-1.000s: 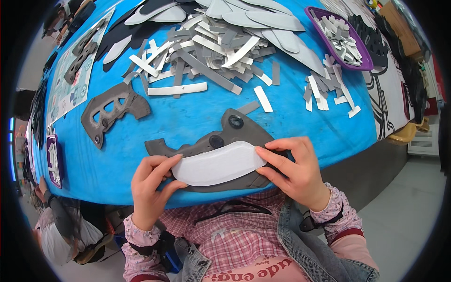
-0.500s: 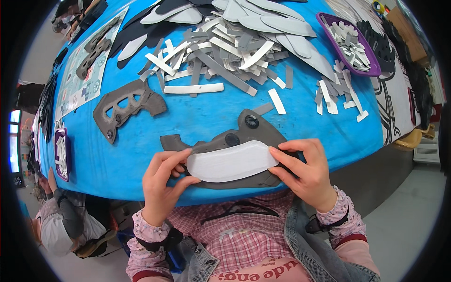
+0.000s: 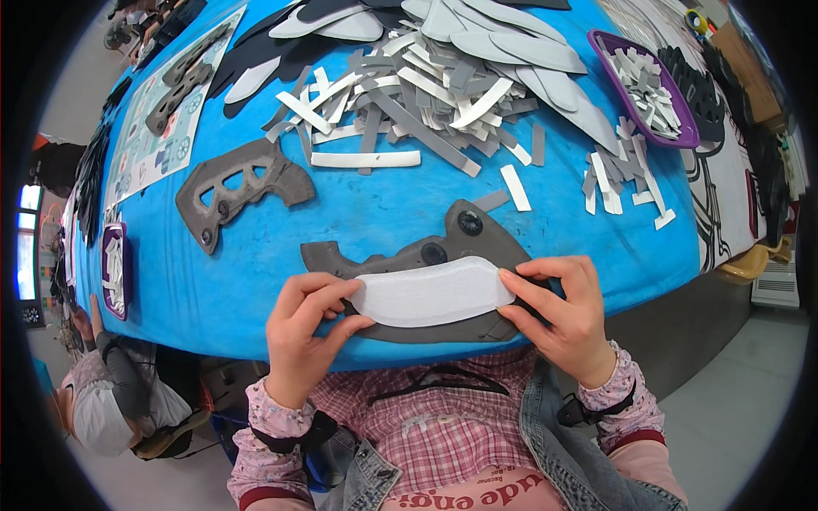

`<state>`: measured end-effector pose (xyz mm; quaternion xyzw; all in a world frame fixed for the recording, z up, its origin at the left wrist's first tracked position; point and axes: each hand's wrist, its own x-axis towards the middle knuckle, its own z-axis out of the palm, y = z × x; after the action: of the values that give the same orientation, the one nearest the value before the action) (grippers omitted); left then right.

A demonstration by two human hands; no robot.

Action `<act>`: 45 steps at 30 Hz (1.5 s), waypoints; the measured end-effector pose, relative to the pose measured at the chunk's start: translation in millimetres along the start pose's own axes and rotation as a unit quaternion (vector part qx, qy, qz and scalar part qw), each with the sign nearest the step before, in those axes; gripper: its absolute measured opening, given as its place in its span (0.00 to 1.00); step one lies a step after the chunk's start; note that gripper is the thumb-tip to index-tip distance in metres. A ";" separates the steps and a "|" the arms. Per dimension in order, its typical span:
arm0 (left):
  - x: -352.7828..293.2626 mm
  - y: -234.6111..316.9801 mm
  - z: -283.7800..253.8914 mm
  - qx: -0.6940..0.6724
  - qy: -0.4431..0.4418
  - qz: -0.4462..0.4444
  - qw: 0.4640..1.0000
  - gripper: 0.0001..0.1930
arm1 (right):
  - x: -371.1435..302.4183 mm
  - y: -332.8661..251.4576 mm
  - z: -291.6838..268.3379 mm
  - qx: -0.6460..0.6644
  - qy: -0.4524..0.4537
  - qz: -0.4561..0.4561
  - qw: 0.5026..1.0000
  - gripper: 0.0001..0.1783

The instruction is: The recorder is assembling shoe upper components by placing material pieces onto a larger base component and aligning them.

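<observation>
Between my two hands stretches a white curved pad [image 3: 430,294], gently bowed, with its long sides running left to right. My left hand [image 3: 305,330] pinches its left end between thumb and fingers. At the right end, my right hand [image 3: 564,313] has the same kind of pinch. Under and behind the pad lies a dark grey moulded piece [image 3: 498,243] with two black round studs, partly covered by the pad and my fingers. Whether the pad touches it I cannot tell. Farther left rests a similar grey piece [image 3: 198,198] with cut-out openings.
A heap of white and grey strips [image 3: 426,94] covers the middle of the blue table sheet [image 3: 358,200]. Beyond it are stacked light grey pads [image 3: 511,43]. Purple baskets of strips stand right [image 3: 692,128] and left [image 3: 123,315]. A co-worker [image 3: 111,400] sits at lower left.
The whole view has shifted a little, so the table's contents appear slightly farther right. Both hands keep the same pinch on the white pad.
</observation>
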<state>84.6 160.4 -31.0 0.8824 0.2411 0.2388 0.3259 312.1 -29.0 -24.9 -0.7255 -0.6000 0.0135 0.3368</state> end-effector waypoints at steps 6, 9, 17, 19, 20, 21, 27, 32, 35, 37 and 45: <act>-1.9 -2.6 0.3 -0.004 -0.002 0.005 1.000 0.23 | -0.3 0.7 0.8 0.004 0.003 -0.004 1.000 0.22; -4.0 2.0 2.5 -0.015 0.005 -0.006 1.000 0.21 | -2.3 0.5 -0.7 0.009 0.004 -0.003 1.000 0.23; -5.4 0.2 2.5 -0.008 0.005 0.006 1.000 0.21 | -5.3 2.1 0.4 0.013 0.008 -0.005 1.000 0.24; -1.8 -1.4 2.2 -0.012 0.006 0.008 1.000 0.21 | -2.9 3.0 1.9 0.012 0.008 -0.004 1.000 0.24; -1.1 -1.1 1.5 -0.011 0.005 0.005 1.000 0.20 | -2.4 3.1 3.0 0.014 0.008 -0.004 1.000 0.24; -0.1 -1.3 0.7 -0.010 0.006 0.004 1.000 0.20 | -1.4 3.4 4.0 0.016 0.009 -0.005 1.000 0.23; 0.9 4.5 -0.3 -0.003 0.015 0.006 1.000 0.20 | -1.4 -10.0 -0.6 -0.090 0.000 -0.076 0.993 0.29; -2.8 1.1 9.9 -0.011 0.004 0.002 1.000 0.20 | -3.3 -22.2 19.2 -0.072 -0.069 -0.138 0.985 0.35; -7.9 0.9 7.4 -0.003 0.004 0.012 1.000 0.20 | -7.1 -24.2 21.5 -0.062 -0.094 -0.134 0.985 0.37; -9.2 1.6 6.2 -0.005 0.003 0.013 1.000 0.19 | -9.6 -23.8 22.8 -0.067 -0.107 -0.150 0.980 0.39; 1.6 7.1 -2.0 0.075 -0.035 0.034 0.996 0.25 | -7.4 -20.2 29.7 -0.062 -0.104 -0.148 0.982 0.42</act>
<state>86.6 157.6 -24.4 0.9200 0.2162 0.1997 0.2589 280.0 -20.4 -40.5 -0.6432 -0.7320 0.0019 0.2247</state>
